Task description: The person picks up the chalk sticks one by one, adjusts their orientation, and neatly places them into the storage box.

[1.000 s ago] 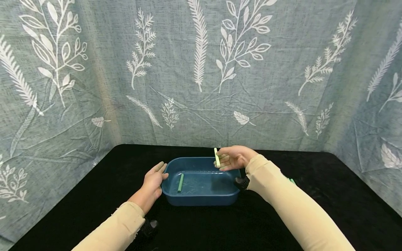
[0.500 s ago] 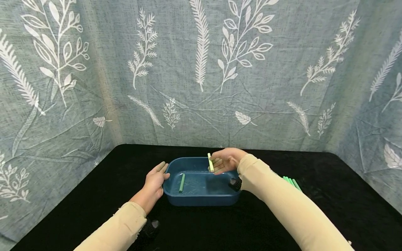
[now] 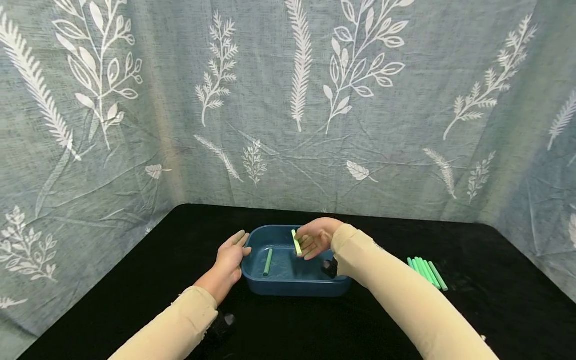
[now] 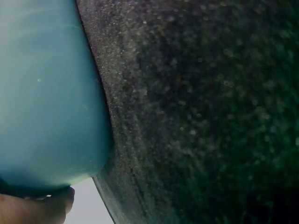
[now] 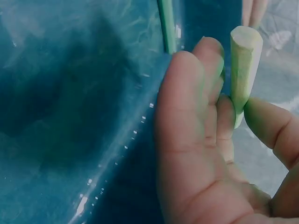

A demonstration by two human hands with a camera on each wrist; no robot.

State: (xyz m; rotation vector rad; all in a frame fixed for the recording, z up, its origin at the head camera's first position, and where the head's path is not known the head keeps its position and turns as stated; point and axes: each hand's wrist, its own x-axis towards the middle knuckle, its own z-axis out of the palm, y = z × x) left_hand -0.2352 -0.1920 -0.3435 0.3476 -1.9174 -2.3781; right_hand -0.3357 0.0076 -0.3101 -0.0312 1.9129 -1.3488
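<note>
My right hand (image 3: 316, 239) pinches a pale yellow-green stick of chalk (image 3: 297, 243) between thumb and forefinger, above the back right part of a blue plastic tub (image 3: 297, 288). Up close in the right wrist view, the chalk (image 5: 243, 65) points one end at the camera and green dust marks the fingers. A green chalk stick (image 3: 268, 262) lies on the tub's floor toward its left end. At that end my left hand (image 3: 230, 257) rests against the tub's outer wall, fingers extended, thumb by the rim. The left wrist view has the tub wall (image 4: 51, 102) with a fingertip below it.
Several green chalk sticks (image 3: 426, 272) lie side by side on the black cloth table (image 3: 378, 320), right of the tub and beyond my right forearm. A patterned grey-blue curtain (image 3: 270, 100) stands behind and at both sides.
My right hand has moved left and lower over the tub, carrying the chalk. The row of green chalk has come out from behind my forearm. My left hand stays at the tub.
</note>
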